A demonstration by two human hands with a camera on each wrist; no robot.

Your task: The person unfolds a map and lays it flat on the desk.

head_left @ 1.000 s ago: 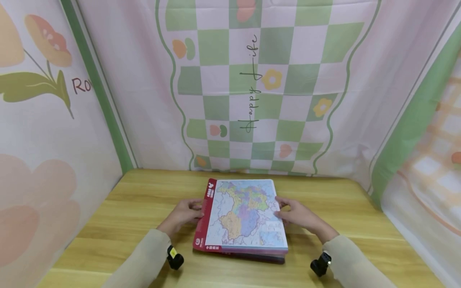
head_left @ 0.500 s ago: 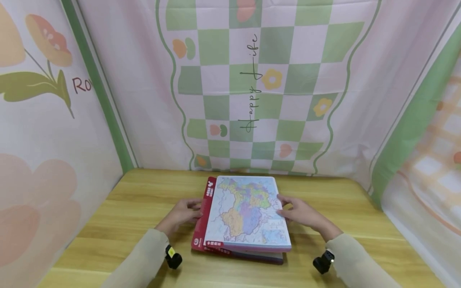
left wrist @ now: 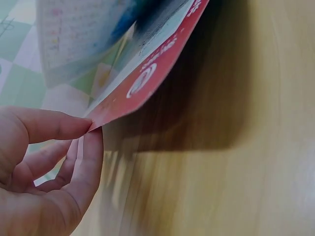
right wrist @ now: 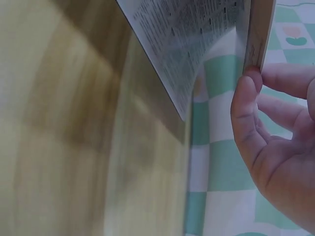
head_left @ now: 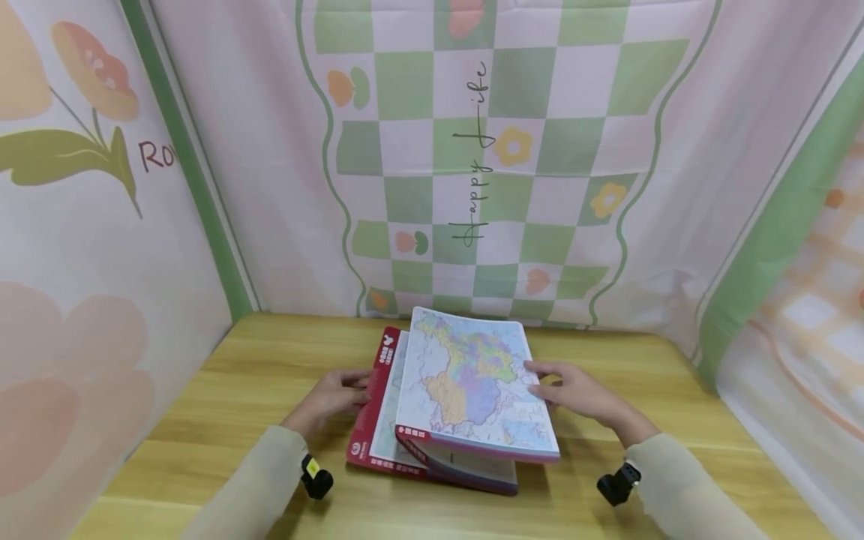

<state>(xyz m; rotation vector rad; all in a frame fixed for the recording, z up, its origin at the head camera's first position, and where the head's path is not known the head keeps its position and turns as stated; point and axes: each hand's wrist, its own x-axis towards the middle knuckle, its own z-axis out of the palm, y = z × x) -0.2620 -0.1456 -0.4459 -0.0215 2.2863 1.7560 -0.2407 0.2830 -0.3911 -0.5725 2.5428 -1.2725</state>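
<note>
A folded map (head_left: 472, 382) with a red border is held above the wooden table, its upper layers raised and shifted right over a lower layer. My left hand (head_left: 332, 397) is at its left edge; in the left wrist view, thumb and fingers pinch the red border (left wrist: 120, 105) near a corner. My right hand (head_left: 580, 394) holds the right edge of the upper layers. In the right wrist view, thumb and fingers pinch a thick edge (right wrist: 259, 37), and a sheet with printed text (right wrist: 182, 39) hangs beside it. The fold between the layers is partly hidden.
The wooden table (head_left: 250, 360) reaches to a hanging cloth (head_left: 520, 202) with green and white checks at the back. Patterned cloths also hang on the left and right sides. Small black wrist cameras sit on both sleeves.
The upper layers have lifted and slid right and away from the lower layer, exposing more of it at the left. My right hand moved slightly right, my left slightly left.
</note>
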